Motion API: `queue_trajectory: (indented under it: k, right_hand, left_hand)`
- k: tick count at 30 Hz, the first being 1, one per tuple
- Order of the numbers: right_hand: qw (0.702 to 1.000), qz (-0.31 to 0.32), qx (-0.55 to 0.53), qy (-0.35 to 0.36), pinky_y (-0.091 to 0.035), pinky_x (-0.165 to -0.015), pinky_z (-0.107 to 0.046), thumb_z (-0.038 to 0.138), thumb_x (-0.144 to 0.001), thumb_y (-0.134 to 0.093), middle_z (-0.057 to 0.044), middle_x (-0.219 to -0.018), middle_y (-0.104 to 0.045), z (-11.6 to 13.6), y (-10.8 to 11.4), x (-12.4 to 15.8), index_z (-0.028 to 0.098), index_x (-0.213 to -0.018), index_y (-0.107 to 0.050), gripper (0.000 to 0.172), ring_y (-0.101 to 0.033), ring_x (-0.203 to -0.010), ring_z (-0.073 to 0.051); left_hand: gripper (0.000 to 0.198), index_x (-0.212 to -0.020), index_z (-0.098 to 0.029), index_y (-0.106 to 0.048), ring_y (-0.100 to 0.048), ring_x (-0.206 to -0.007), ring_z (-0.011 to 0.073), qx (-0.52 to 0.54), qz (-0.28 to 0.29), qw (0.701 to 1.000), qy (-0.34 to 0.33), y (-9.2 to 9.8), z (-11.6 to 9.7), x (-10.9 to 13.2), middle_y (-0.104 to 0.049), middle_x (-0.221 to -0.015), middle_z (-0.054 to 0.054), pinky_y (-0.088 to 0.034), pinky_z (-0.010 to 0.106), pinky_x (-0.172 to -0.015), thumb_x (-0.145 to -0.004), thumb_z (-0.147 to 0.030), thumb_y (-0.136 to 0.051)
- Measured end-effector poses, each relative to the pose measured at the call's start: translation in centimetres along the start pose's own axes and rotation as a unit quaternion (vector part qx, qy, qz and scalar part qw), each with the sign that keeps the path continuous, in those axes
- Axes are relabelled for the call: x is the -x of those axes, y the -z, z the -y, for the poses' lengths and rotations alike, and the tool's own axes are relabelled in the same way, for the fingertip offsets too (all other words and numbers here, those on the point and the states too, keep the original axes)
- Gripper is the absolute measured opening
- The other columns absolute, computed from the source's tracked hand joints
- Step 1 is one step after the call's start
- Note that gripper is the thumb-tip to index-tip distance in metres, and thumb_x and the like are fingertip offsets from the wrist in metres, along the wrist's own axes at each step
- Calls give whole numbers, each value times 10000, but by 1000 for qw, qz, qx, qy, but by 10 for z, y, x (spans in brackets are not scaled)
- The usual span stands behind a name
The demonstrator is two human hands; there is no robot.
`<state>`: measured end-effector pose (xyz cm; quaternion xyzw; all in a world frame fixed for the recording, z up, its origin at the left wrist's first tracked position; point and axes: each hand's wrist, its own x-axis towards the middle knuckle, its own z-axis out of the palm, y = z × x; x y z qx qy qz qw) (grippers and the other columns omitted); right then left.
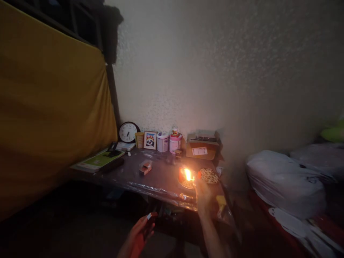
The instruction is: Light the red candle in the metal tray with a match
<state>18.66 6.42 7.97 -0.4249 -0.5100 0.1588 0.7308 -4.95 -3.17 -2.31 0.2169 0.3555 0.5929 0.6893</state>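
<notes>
My right hand [203,197] is raised over the right part of the table, its fingers pinched on a burning match. The bright flame [188,174] lights the hand and tabletop, and its glare hides part of the match. Beneath the flame is a round dish [185,183]. To its right a second round dish [209,176] appears to hold many thin pale sticks. Lower down, in front of the table's edge, my left hand [138,234] grips a small dark and red matchbox [151,216]. A small open carton [146,167] lies on the table.
Along the wall stand a clock [128,132], a yellow cup [139,140], a panda picture [150,140], two lidded tubs [162,142] and a cardboard box [201,147]. Clear plastic covers the table [131,175]. White bags [285,182] lie at right; a yellow curtain [53,89] hangs left.
</notes>
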Motion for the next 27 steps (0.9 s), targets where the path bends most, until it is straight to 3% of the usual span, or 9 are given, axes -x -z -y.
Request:
queue_trajectory:
  k: [8,13,21,27]
  right_hand:
    - [998,13,-17,-59,-525,-668,-312,368,-713,-621,-60,-745,-702,-13,-12,-9,149,-776,-675,235,-639,-721,-202]
    - [996,18,-35,-75,-519,-675,-307,370,-695,-653,-46,-734,-694,-21,-18,-15,151,-756,-673,228,-636,-712,-190]
    - [996,40,-40,-73,-516,-697,-333,390,-685,-663,-49,-754,-700,-23,-23,-23,165,-750,-670,234,-640,-727,-206]
    - [997,37,-27,-68,-508,-642,-310,376,-673,-661,-40,-687,-683,-26,-32,-28,161,-712,-660,218,-628,-650,-187]
  left_hand:
    - [339,-860,-213,-717,-568,-1068,310,-68,13,998,-11,-18,-6,13,-711,-988,92,-401,399,-933,-598,-426,-744]
    - [342,-824,-206,-704,-615,-929,273,-84,3,996,-7,-20,-3,11,-706,-852,71,-418,371,-860,-584,-445,-754]
    - [308,-741,-201,-702,-591,-660,159,-31,1,999,17,-4,6,-7,-671,-693,17,-416,265,-652,-526,-390,-813]
    - [383,-734,-216,-703,-592,-646,175,-24,-26,999,28,11,17,-20,-656,-654,13,-423,286,-648,-463,-460,-821]
